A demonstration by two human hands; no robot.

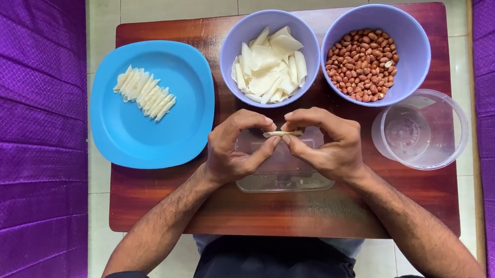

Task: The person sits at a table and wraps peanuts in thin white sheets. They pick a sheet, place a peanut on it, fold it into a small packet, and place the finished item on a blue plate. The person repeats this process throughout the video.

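We hold a small pale wrapper [281, 133] between both hands at the middle of the bench [288, 217], just above a clear tub [283, 179] near the front edge. Our left hand [237, 147] pinches one end, thumb and forefinger closed on it; our right hand [326, 144] pinches the other end the same way, its fingers [298, 119] curled tight over the strip. The wrapper looks folded or rolled into a narrow piece, so we judge the step in hand to be shaping it between the fingertips.

Toward the back edge stand two lilac bowls: one with flat white wrappers [268, 65], one with peanuts [361, 61]. A blue plate [133, 137] at the left edge carries a row of finished rolls [145, 94], overlapping one another. A clear cup [421, 129] stands at the right edge.

The next move, as we judge it, calls for a firm, even pinch along the seam so the piece stays shut, then a free hand to carry it across to the row on the plate.
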